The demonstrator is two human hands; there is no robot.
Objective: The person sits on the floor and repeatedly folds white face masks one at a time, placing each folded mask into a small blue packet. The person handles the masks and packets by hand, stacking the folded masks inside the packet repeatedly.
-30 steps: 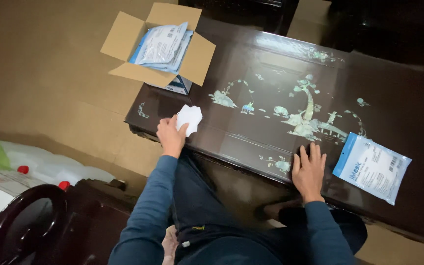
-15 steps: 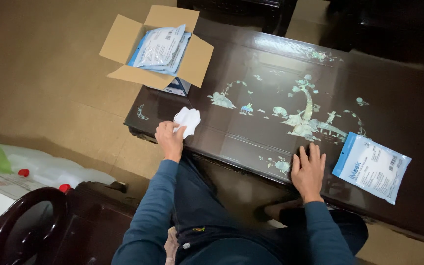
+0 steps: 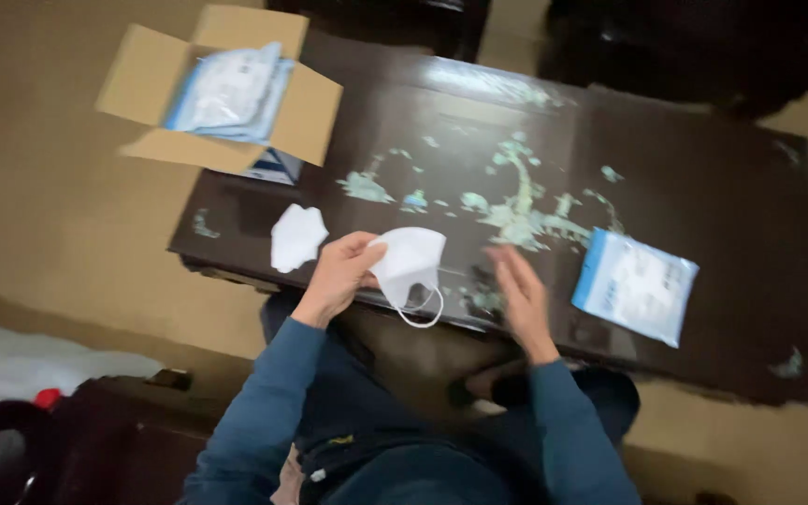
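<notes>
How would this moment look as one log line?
left hand: holds white mask | right hand: open, empty, beside it | second mask: on table

Motion blurs the right hand (image 3: 519,292); cardboard box (image 3: 142,84) hides its packets' lower parts.

Long blue sleeves reach both wrists, above dark trousers.
</notes>
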